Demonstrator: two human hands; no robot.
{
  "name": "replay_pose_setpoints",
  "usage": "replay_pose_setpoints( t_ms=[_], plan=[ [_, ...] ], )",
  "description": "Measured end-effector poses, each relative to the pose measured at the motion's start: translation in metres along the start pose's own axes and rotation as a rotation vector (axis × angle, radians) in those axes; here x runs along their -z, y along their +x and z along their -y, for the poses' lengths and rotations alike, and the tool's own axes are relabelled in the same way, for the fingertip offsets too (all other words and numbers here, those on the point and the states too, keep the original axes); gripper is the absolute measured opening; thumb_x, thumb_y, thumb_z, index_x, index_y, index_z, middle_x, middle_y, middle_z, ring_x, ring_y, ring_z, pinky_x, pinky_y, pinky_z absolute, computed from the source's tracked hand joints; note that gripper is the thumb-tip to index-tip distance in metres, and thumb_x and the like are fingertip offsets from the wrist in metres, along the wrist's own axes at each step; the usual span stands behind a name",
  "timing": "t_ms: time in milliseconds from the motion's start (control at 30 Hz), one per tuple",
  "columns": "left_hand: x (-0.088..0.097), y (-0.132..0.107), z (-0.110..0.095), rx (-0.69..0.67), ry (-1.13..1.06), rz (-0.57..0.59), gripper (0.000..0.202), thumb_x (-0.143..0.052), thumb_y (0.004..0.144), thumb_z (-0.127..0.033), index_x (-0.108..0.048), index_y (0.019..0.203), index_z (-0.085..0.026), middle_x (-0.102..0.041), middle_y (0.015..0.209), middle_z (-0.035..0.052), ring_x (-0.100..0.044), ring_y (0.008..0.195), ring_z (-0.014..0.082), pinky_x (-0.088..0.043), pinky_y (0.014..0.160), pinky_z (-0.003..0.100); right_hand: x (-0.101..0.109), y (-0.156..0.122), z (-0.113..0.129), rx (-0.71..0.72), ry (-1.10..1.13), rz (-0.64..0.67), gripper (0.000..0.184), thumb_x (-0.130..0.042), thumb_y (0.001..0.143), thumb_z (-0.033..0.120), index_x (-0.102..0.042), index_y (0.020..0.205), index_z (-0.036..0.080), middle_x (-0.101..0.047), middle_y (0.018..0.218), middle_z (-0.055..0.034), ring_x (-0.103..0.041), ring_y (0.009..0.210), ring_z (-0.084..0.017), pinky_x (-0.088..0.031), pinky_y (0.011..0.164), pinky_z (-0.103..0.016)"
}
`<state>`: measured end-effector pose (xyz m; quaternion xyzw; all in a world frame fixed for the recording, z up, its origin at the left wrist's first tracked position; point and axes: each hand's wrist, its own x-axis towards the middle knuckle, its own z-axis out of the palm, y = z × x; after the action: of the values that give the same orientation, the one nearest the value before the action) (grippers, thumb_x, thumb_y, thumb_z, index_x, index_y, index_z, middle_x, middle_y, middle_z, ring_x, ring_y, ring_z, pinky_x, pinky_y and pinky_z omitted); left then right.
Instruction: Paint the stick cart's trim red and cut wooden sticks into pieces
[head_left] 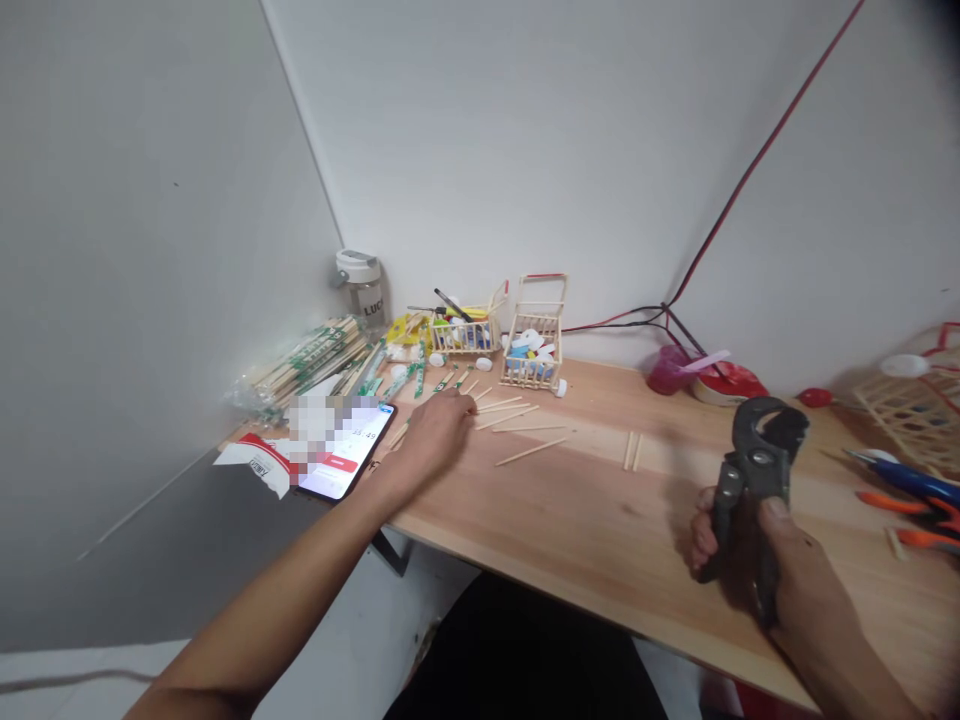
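My right hand (pixel 795 560) is wrapped round the handles of a dark pipe cutter (pixel 761 470), holding it above the right half of the table. Its hooked jaw points up and away from me. My left hand (pixel 441 430) rests low over the tabletop, fingers curled down at a loose spread of thin wooden sticks (pixel 517 428). The fingertips are partly hidden, so what they pinch does not show. Between the two hands, two short wooden sticks (pixel 632 451) lie side by side.
Behind the sticks stand two small stick-built carts (pixel 531 360) filled with small items. On the left are packaged chopsticks (pixel 315 355), a phone (pixel 352 460), torn paper (pixel 259 462) and a bottle (pixel 361 285). Blue-handled tool (pixel 911 478), orange-handled tool (pixel 892 503) and purple cup (pixel 667 370) lie right.
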<state>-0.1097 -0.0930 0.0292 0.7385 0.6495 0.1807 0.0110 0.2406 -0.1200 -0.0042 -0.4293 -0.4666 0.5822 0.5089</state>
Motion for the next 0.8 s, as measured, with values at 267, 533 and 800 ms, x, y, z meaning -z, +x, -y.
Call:
replay_pose_setpoints(
  t_ms=[267, 533, 800],
  plan=[
    [-0.018, 0.031, -0.010, -0.121, -0.144, 0.025, 0.023, -0.048, 0.084, -0.015, -0.071, 0.088, -0.017, -0.066, 0.092, 0.0083, -0.060, 0.092, 0.0192, -0.044, 0.084, 0.031, -0.002, -0.001, 0.002, -0.008, 0.000, -0.012, 0.041, -0.054, 0.079, 0.062, -0.059, 0.084, 0.022, -0.058, 0.055, -0.0027, -0.055, 0.048, -0.018, -0.047, 0.044, -0.031],
    [-0.022, 0.039, -0.036, -0.058, 0.063, 0.155, 0.023, -0.052, 0.086, -0.032, -0.067, 0.087, -0.015, -0.065, 0.094, 0.0119, -0.060, 0.091, 0.0244, -0.047, 0.078, 0.034, -0.001, -0.001, 0.001, 0.001, -0.023, 0.000, 0.042, -0.051, 0.081, 0.062, -0.059, 0.086, 0.021, -0.058, 0.055, -0.0029, -0.054, 0.047, -0.018, -0.047, 0.043, -0.030],
    [-0.026, 0.049, -0.059, -0.169, 0.147, 0.281, 0.028, -0.042, 0.080, -0.003, -0.064, 0.095, -0.010, -0.065, 0.102, 0.0178, -0.062, 0.098, 0.0269, -0.048, 0.082, 0.037, -0.002, 0.001, 0.002, 0.015, -0.005, 0.011, 0.040, -0.053, 0.081, 0.059, -0.060, 0.085, 0.021, -0.058, 0.056, -0.0027, -0.055, 0.048, -0.018, -0.047, 0.043, -0.029]
  ],
)
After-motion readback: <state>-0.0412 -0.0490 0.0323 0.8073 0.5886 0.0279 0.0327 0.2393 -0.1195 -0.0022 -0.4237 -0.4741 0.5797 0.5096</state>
